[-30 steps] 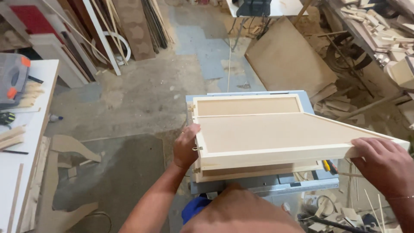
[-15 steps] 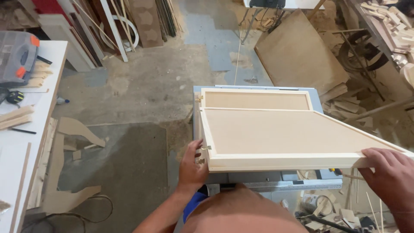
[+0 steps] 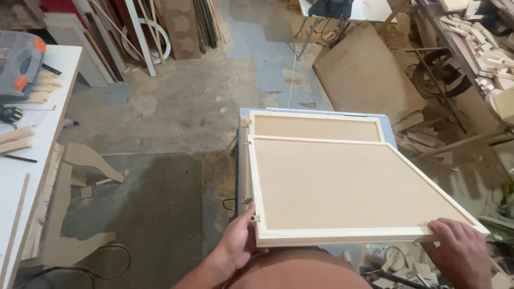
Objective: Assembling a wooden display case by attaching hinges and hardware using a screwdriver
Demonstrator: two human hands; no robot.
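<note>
The workshop is lit evenly and fairly brightly by soft overhead light, so that only faint shadows are cast on the concrete floor (image 3: 160, 112), no glare is seen on the pale framed panel (image 3: 348, 187), focus is held throughout, and slight wide-angle bending is shown at the edges.

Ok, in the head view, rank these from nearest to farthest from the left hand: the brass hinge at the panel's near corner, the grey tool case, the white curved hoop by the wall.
1. Brass hinge: beside the left hand, at the framed panel's near-left corner.
2. Grey tool case: far left, on the white table.
3. White curved hoop: top, against the back wall.
</note>
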